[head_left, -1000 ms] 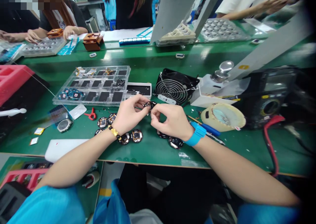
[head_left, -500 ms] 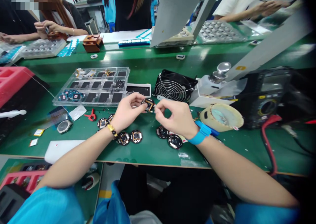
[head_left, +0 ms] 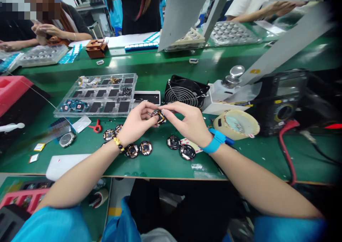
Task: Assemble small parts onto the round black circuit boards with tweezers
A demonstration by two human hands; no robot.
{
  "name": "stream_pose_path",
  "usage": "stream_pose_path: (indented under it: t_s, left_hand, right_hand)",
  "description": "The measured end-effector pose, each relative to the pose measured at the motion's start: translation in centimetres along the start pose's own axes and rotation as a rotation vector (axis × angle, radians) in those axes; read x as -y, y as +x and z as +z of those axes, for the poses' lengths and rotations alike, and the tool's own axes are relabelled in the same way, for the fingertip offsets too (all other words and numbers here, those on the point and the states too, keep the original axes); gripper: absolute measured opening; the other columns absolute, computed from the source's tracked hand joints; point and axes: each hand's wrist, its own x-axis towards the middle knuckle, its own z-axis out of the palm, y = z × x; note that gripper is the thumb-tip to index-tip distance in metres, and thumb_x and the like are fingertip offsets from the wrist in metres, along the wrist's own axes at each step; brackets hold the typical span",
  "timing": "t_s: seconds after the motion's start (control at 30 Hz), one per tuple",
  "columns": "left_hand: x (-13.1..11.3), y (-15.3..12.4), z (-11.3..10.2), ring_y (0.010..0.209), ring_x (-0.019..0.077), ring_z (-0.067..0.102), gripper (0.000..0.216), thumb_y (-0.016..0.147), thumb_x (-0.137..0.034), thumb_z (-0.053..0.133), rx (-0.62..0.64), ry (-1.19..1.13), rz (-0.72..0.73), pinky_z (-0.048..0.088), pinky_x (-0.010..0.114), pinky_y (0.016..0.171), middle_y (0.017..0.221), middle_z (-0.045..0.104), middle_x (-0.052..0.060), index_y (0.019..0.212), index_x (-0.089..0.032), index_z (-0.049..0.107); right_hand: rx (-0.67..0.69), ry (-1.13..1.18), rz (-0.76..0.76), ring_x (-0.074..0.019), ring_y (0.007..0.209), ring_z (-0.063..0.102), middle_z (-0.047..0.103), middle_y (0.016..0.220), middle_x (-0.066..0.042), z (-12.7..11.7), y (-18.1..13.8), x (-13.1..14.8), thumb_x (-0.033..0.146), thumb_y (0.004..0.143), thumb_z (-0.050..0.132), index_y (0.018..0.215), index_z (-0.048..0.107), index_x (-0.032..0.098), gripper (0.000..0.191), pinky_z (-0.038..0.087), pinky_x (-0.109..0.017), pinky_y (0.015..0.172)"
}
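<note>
Both hands meet over the green bench (head_left: 160,163) on one small round circuit board (head_left: 158,116). My left hand (head_left: 136,122), a bead bracelet at its wrist, pinches the board from the left. My right hand (head_left: 189,122), above a blue wristband, pinches its top edge from the right. Several more round boards (head_left: 139,148) lie on the bench below my left wrist, and two others (head_left: 180,147) lie under my right wrist beside a sticker sheet (head_left: 192,145).
A clear compartment tray (head_left: 98,94) stands behind my hands, a black fan (head_left: 184,91) and a tape roll (head_left: 236,122) to the right, a multimeter (head_left: 283,99) with a red lead further right. Red tweezers (head_left: 94,127) and a watch case (head_left: 65,139) lie left. Other people work across the bench.
Both hands have lifted the round board slightly and shifted left. My right hand has moved from pinching its side to gripping its top edge, uncovering the two boards beneath.
</note>
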Motion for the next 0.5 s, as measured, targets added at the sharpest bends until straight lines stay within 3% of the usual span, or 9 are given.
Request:
stream_pose_path:
  t_s: [0.2,0.33,0.5]
  left_hand:
    - [-0.15,-0.06,-0.13,0.079,0.0136,0.067,0.015,0.086,-0.024,0.072,-0.018,0.159,0.064,0.058,0.025,0.071,0.092,0.071,0.004,0.098,-0.016,0.069]
    - [-0.19,-0.09,-0.13,0.085,0.0155,0.069,0.022,0.084,-0.023,0.074,-0.077,0.177,0.058,0.057,0.026,0.075,0.094,0.072,0.005,0.104,-0.017,0.068]
    - [-0.32,-0.13,-0.16,0.082,0.0149,0.068,0.015,0.082,-0.022,0.073,-0.099,0.191,0.075,0.056,0.025,0.07,0.096,0.071,0.004,0.095,-0.017,0.067]
  right_hand:
    - [0.039,0.064,0.145,-0.019,0.085,0.074,0.081,0.094,-0.001,-0.17,0.07,-0.27,0.033,0.099,0.066,0.099,0.079,0.021,0.018,0.057,-0.031,0.079]
    - [0.046,0.079,0.16,-0.0185,0.084,0.074,0.081,0.092,-0.001,-0.36,0.14,-0.31,0.032,0.098,0.067,0.098,0.079,0.022,0.016,0.057,-0.03,0.078]
    - [0.07,0.118,0.171,-0.0185,0.085,0.075,0.081,0.092,-0.001,-0.38,0.07,-0.4,0.031,0.097,0.067,0.098,0.078,0.021,0.015,0.058,-0.029,0.078]
